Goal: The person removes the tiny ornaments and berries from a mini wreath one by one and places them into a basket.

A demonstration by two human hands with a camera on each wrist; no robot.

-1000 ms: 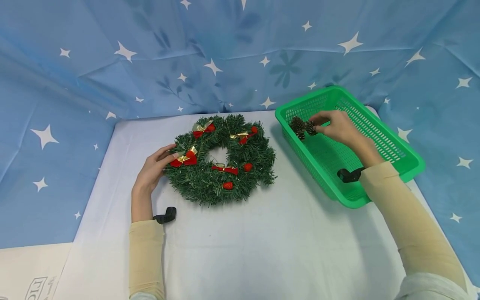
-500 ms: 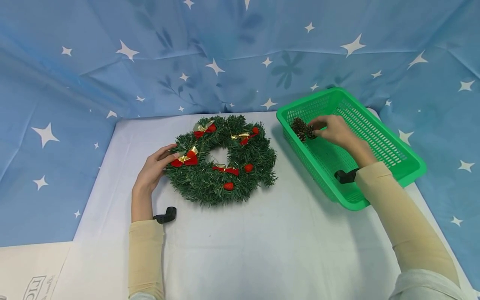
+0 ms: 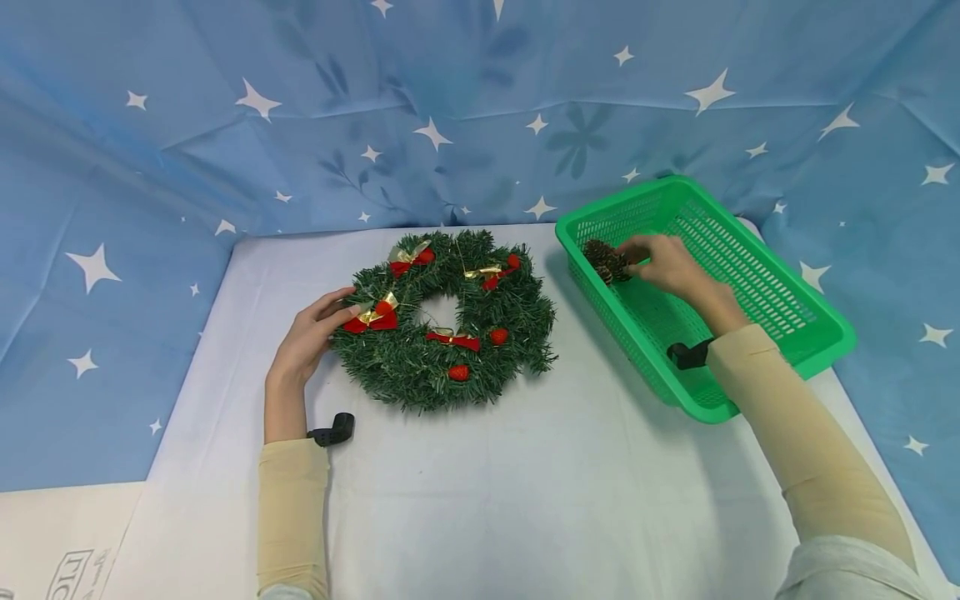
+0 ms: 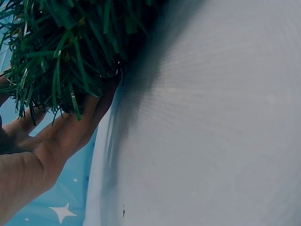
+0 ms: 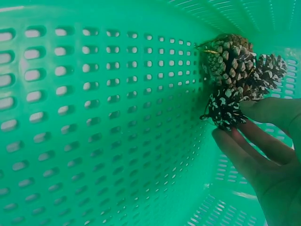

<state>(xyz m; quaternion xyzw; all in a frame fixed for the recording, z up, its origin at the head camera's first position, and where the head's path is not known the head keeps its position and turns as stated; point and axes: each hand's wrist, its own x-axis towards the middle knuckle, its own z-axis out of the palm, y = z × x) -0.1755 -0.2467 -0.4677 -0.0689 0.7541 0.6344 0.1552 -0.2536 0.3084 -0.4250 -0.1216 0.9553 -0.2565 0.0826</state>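
Note:
A green wreath (image 3: 405,367) with red bows and red berries lies on the white table. At its left edge my left hand (image 3: 309,333) grips it, thumb near a bow on top; in the left wrist view the fingers (image 4: 77,127) reach beneath the green strands. My right hand (image 3: 667,265) is down inside the green basket (image 3: 753,279). Between thumb and fingers it pinches a white-tipped pine cone (image 5: 226,109). That cone lies against a larger brown pine cone (image 5: 230,61), and another pine cone (image 5: 271,70) sits beside them, close to the basket wall.
The basket stands at the table's right, its long slotted walls rising around the right hand. Blue star-patterned cloth (image 3: 487,108) hangs behind and at both sides. White table cloth (image 3: 480,492) spreads in front of the wreath.
My right hand has lowered slightly into the basket, bringing the pine cone closer against the others. The left hand keeps its place on the wreath.

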